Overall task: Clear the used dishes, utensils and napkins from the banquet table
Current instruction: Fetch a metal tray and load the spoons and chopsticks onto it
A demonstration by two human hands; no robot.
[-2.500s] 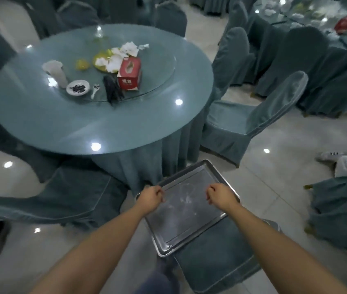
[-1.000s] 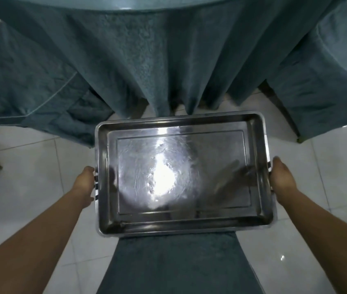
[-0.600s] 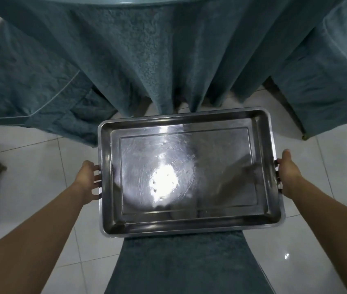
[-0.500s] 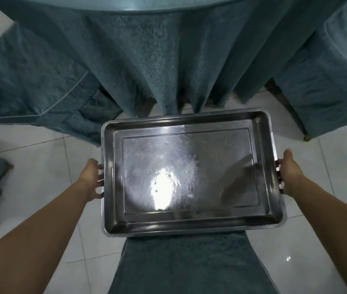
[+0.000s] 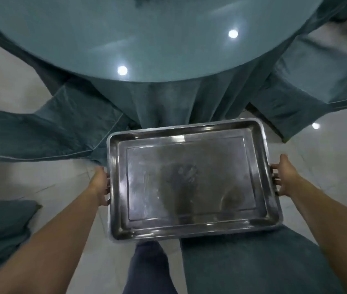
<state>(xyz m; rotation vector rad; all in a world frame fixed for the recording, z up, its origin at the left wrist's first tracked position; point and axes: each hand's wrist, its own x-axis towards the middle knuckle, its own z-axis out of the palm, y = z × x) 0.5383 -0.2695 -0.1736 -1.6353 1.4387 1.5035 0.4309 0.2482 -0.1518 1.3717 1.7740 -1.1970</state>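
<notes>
An empty steel tray (image 5: 117, 187) hangs level in front of me, below the near edge of the round banquet table (image 5: 147, 39) with its glass top and teal cloth. My left hand (image 5: 100, 185) grips the tray's left short side. My right hand (image 5: 284, 177) grips the right short side at the handle. The bare near part of the tabletop shows; the used dishes, utensils and napkins are out of view beyond the frame's top.
Teal-covered chairs stand to the left (image 5: 30, 132) and right (image 5: 308, 77) of the table. Another covered chair seat (image 5: 253, 264) lies under the tray's near edge, beside my leg (image 5: 149, 270). Pale tiled floor (image 5: 9, 85) lies around them.
The view has tilted upward, so the tabletop now shows above the tray. Both hands keep their grip on the tray's short sides, and the tray has lifted off the chair seat.
</notes>
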